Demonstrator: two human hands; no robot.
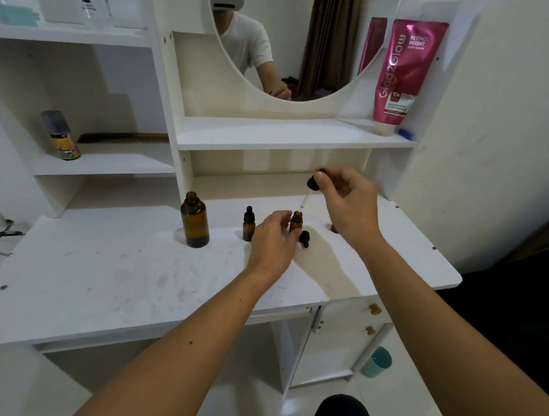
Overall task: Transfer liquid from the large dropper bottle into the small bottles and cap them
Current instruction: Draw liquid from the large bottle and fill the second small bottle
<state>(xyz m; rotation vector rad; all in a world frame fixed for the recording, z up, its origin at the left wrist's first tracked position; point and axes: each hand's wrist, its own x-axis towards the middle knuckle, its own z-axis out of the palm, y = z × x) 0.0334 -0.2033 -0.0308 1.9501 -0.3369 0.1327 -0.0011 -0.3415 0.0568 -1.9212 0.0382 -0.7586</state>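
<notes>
I see a white table (pixel 101 277) with faint pink smudges, by a white wall. My right hand (pixel 347 206) pinches the dropper (pixel 311 186) above the open small bottle (pixel 296 221), which my left hand (pixel 273 240) grips. The big bottle (pixel 195 220) stands uncapped at the left.

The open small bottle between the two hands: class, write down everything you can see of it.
The open small bottle is amber brown, looks like glass, and stands upright on the white tabletop with its neck uncapped. The left hand curls round its side, steadying it. A small black dropper cap lies beside its base. Just above and right of its mouth hangs the large dropper, pinched by the right hand; its tip is not inside. The liquid level cannot be made out.
</notes>
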